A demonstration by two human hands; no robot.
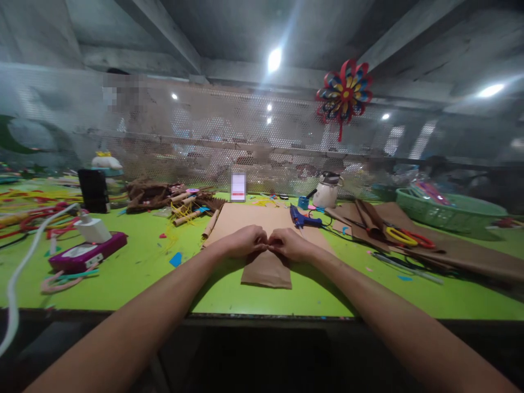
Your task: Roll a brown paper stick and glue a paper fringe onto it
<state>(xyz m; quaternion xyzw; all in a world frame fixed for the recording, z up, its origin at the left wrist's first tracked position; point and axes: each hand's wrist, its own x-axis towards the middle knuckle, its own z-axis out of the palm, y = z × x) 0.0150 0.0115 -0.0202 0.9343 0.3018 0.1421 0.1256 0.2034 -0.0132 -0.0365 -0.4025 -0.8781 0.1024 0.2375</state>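
Observation:
A folded piece of brown paper (267,271) lies near the front of the green table, its lower end toward me. At its upper end, my left hand (249,240) and my right hand (287,243) meet with fingertips nearly touching. Both hands are closed in a pinch on the paper. Under and beyond them is a large flat sheet of light brown paper (249,214). A blue glue gun (303,218) rests on that sheet's right side, beyond my right hand. The fingers hide the paper's upper edge.
To the left, a white plug (92,228) sits on a purple power strip (88,254). Rolled brown paper tubes (186,214) lie back left. On the right are yellow-handled scissors (401,236), dark brown paper (454,245) and a green basket (450,210). A phone (238,187) stands behind.

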